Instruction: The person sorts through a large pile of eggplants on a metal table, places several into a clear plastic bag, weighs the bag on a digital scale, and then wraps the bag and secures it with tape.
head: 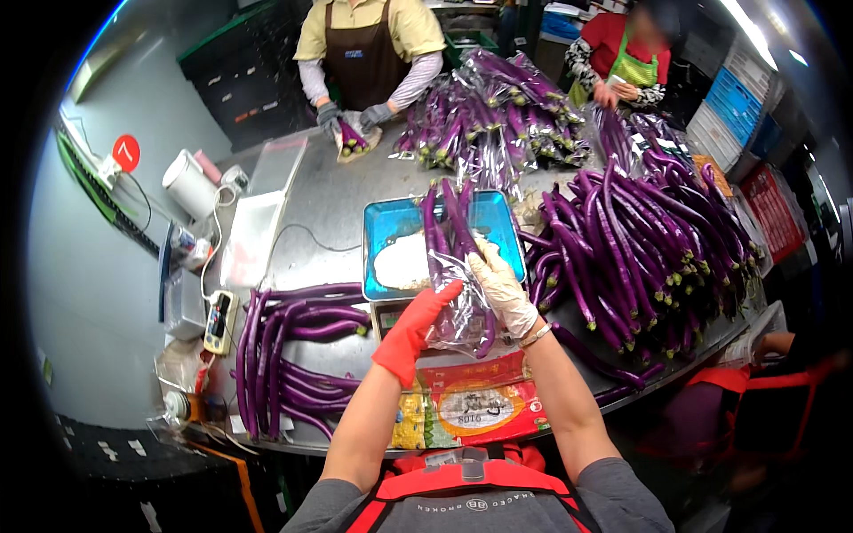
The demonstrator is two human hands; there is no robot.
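My left hand [414, 333], in a red glove, grips the left side of a clear plastic bag [456, 326]. My right hand [501, 286], in a thin whitish glove, holds the bag's right side. Several long purple eggplants [460, 220] are in the bag, their green stem ends pointing away from me. Beneath them is the blue tray [510, 230] of a weighing scale, with a worn white patch showing. Part of the scale's body is hidden by my hands and the bag. A printed woven sack [480, 406] lies below my forearms at the table's near edge.
Loose eggplants are heaped at right [620, 246] and laid in groups at left [266, 366]. Bagged eggplants [493, 113] pile up at the back. Flat plastic bags [253, 233] and a power strip [220, 323] lie left. Two co-workers handle eggplants across the steel table [320, 266].
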